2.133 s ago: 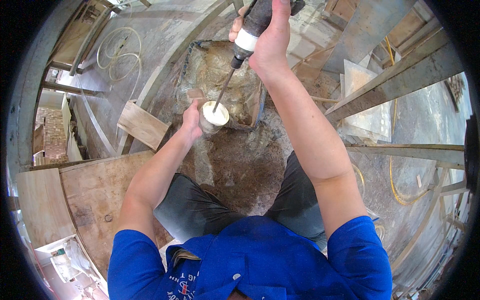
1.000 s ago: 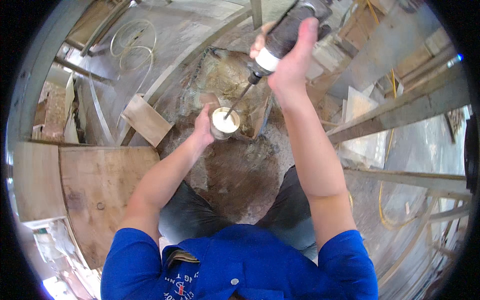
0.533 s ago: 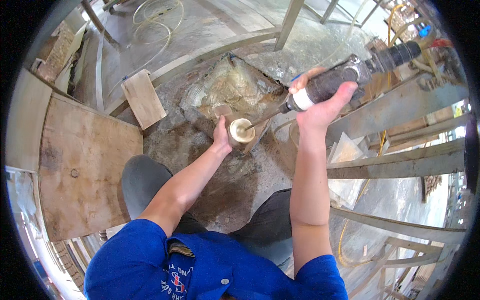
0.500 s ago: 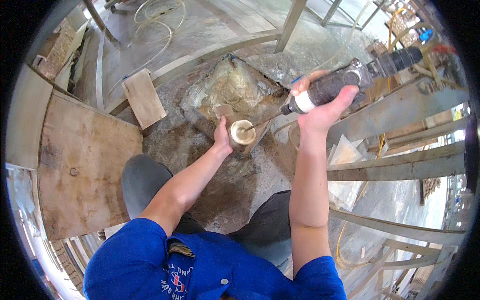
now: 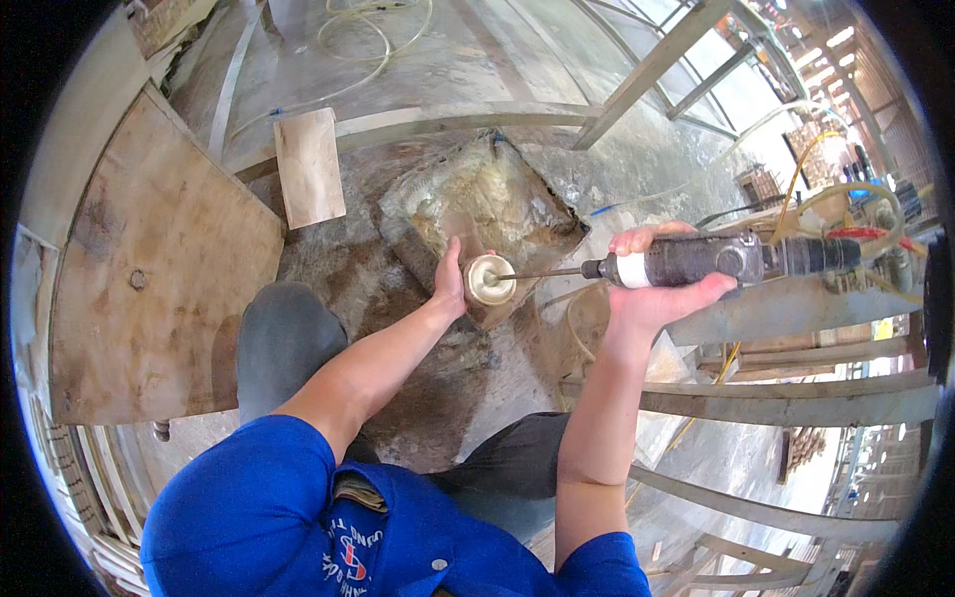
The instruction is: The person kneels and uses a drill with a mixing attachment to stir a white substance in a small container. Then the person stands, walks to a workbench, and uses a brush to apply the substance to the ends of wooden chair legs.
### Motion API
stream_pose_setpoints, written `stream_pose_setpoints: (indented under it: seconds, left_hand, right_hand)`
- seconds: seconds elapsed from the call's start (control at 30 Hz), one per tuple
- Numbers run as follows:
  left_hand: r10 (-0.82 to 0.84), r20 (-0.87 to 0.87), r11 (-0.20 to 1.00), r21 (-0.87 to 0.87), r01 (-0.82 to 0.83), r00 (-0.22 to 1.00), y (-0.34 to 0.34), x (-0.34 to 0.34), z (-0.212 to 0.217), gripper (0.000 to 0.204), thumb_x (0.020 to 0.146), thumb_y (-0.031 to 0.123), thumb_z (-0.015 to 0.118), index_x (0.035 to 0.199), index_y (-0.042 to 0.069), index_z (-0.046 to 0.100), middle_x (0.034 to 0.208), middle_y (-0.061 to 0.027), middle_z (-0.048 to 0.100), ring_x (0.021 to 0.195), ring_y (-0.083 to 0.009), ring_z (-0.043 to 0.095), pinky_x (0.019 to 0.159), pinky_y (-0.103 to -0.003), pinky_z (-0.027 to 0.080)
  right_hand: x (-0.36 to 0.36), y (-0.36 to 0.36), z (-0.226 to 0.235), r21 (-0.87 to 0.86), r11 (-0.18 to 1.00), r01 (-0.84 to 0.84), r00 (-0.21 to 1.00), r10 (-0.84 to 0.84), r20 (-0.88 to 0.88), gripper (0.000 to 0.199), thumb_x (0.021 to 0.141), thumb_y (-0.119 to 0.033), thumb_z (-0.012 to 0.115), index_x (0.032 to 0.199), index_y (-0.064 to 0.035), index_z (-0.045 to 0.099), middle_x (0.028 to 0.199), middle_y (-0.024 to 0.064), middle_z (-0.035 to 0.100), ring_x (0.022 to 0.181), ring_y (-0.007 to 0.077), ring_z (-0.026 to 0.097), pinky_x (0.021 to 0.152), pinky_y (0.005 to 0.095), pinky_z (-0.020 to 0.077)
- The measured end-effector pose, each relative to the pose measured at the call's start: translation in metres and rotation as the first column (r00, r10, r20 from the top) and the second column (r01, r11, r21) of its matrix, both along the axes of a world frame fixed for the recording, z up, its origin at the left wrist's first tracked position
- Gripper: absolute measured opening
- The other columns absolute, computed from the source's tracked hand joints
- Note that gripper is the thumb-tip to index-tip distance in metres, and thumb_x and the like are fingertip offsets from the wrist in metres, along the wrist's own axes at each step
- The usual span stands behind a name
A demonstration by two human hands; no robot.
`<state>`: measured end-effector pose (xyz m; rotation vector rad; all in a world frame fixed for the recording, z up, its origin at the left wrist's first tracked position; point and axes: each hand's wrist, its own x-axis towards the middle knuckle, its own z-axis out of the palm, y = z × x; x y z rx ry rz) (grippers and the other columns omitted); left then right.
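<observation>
My left hand (image 5: 451,282) grips a small round pale cup-shaped piece (image 5: 489,280), held over a wet stone slab (image 5: 476,209). My right hand (image 5: 654,295) is wrapped around a dark handheld rotary grinder (image 5: 714,260). The grinder's thin shaft (image 5: 542,273) lies almost level and its tip sits inside the round piece. A hose and cable run off the tool's rear to the right.
A large plywood board (image 5: 149,269) lies at the left, with a small wooden block (image 5: 309,165) beyond it. Grey metal frame bars (image 5: 786,398) cross the right side. Coiled hose (image 5: 373,40) lies on the wet concrete floor at the top. My knees flank the work spot.
The view has swung, so the grinder now lies nearly level instead of steeply tilted. Both hands keep their hold, with the tip still in the round piece.
</observation>
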<state>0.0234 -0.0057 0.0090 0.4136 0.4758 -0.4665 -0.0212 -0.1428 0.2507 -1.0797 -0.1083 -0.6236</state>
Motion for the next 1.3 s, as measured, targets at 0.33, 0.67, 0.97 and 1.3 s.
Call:
stream_pose_setpoints:
  seconds: [0.33,0.67,0.97,1.3]
  left_hand:
    - [-0.004,0.088,0.999,0.05,0.0,0.996,0.002,0.001,-0.01,0.064,0.091,0.056,0.033,0.114,-0.001,0.05,0.103,-0.0153,0.062,0.094,-0.0267,0.061,0.086,-0.041,0.047]
    - [0.014,0.021,0.999,0.044,-0.014,1.0,-0.005,-0.007,0.002,0.057,0.092,0.051,0.039,0.122,0.004,0.044,0.103,-0.013,0.062,0.096,-0.0242,0.059,0.087,-0.039,0.044]
    - [0.056,0.029,0.998,0.027,-0.056,0.998,-0.007,0.0,-0.02,0.056,0.091,0.049,0.044,0.124,0.003,0.043,0.115,-0.0113,0.055,0.102,-0.0227,0.054,0.089,-0.038,0.042]
    - [0.069,0.0,0.998,0.013,-0.069,0.998,-0.009,0.0,-0.01,0.053,0.093,0.047,0.041,0.121,0.002,0.045,0.11,-0.0127,0.057,0.099,-0.0232,0.057,0.087,-0.037,0.044]
  right_hand:
    - [-0.001,0.017,0.005,-0.198,0.979,-0.056,0.993,0.076,0.095,0.085,0.069,-0.084,0.036,0.082,-0.001,0.046,0.06,0.0101,0.052,0.05,0.0208,0.052,0.048,0.0311,0.0441]
    - [-0.005,0.012,0.001,-0.188,0.977,-0.099,0.992,0.113,0.062,0.086,0.065,-0.086,0.037,0.088,-0.0047,0.052,0.061,0.0108,0.053,0.055,0.0221,0.052,0.054,0.0338,0.0421]
    - [-0.005,0.011,0.004,-0.206,0.972,-0.114,0.99,0.129,0.061,0.086,0.065,-0.086,0.038,0.09,-0.0059,0.053,0.062,0.0102,0.053,0.056,0.022,0.052,0.054,0.0344,0.0418]
    - [-0.002,0.01,0.004,-0.211,0.972,-0.099,0.991,0.115,0.062,0.084,0.066,-0.085,0.039,0.09,-0.006,0.053,0.06,0.01,0.053,0.055,0.0222,0.052,0.053,0.0339,0.0422]
